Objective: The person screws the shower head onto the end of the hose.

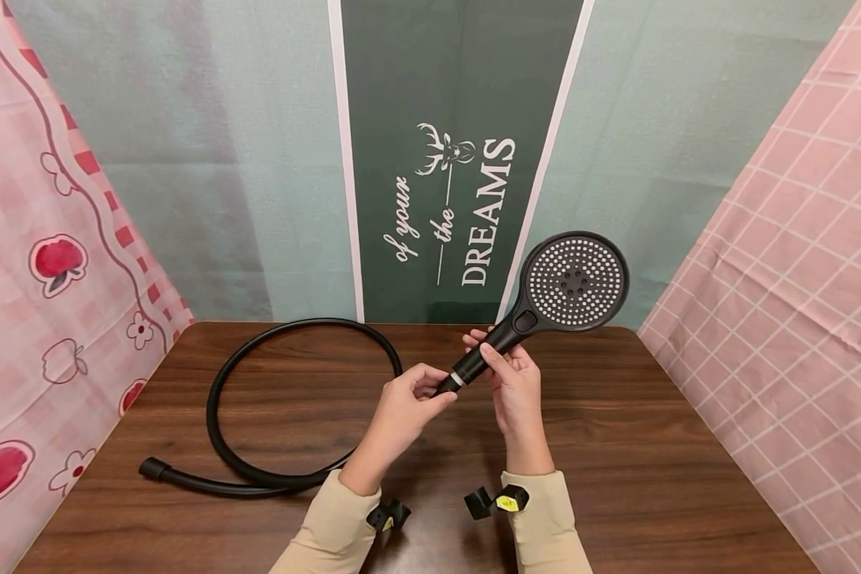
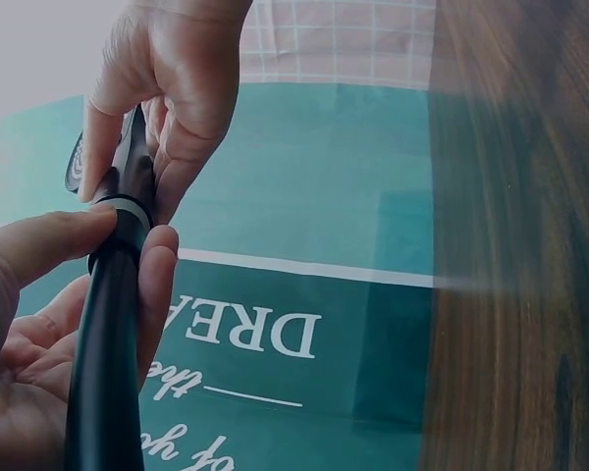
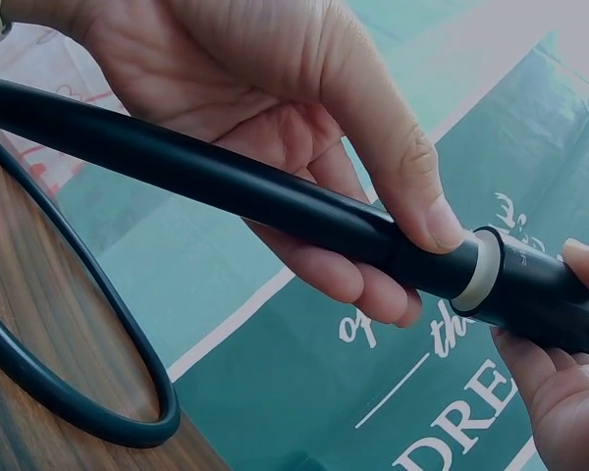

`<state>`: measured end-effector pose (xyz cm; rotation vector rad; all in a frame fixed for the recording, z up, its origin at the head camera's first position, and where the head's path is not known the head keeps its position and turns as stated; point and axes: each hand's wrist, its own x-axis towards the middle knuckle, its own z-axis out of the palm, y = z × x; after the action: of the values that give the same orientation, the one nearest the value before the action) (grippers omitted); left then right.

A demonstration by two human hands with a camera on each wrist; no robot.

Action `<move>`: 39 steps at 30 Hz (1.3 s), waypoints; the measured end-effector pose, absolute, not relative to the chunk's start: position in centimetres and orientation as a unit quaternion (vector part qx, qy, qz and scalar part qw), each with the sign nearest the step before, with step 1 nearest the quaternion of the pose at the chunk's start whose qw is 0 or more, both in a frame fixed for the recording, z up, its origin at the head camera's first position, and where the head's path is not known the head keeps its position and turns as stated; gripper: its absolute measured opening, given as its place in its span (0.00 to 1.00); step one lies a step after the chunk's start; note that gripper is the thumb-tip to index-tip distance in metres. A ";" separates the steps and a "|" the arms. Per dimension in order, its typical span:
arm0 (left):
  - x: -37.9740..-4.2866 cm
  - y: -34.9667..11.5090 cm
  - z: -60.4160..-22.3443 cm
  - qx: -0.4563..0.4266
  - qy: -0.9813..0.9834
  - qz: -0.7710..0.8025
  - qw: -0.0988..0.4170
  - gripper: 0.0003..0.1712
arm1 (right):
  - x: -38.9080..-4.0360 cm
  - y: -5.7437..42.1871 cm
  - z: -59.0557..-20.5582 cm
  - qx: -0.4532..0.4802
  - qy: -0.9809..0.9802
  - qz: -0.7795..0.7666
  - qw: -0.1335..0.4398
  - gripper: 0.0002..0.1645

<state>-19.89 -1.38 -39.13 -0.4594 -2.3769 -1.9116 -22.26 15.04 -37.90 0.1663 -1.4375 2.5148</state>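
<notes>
A black hand shower head (image 1: 575, 281) with pale nozzles is held tilted above the table, its face turned toward the head camera. My right hand (image 1: 520, 391) grips its handle (image 1: 498, 341) between thumb and fingers. With thumb and fingertips, my left hand (image 1: 405, 410) pinches the end of a black shower hose (image 1: 214, 414). That hose end lies in line with the handle; a pale ring (image 3: 484, 270) shows at the joint between them. Whether threads are engaged there is hidden. In the left wrist view, the hose (image 2: 106, 363) runs back past my left palm.
The hose loops across the left of the brown wooden table (image 1: 631, 446), its other end fitting (image 1: 154, 469) lying near the left side. A green cloth (image 1: 459, 80) with white lettering hangs behind. Pink patterned cloths (image 1: 782, 295) flank both sides.
</notes>
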 end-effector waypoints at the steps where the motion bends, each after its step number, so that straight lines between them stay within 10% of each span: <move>1: -19.9 -1.4 -39.1 -0.151 -0.770 -0.619 0.028 0.14 | -22.3 15.0 -37.9 0.057 -0.492 0.861 0.119 0.12; 39: -19.8 -1.9 -38.9 -0.153 -0.747 -0.647 0.010 0.14 | -22.2 14.9 -37.8 0.058 -0.489 0.862 0.118 0.12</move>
<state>-19.80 -1.89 -38.95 -0.4777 -2.3328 -2.0199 -22.15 14.90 -37.80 0.1690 -1.4312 2.5234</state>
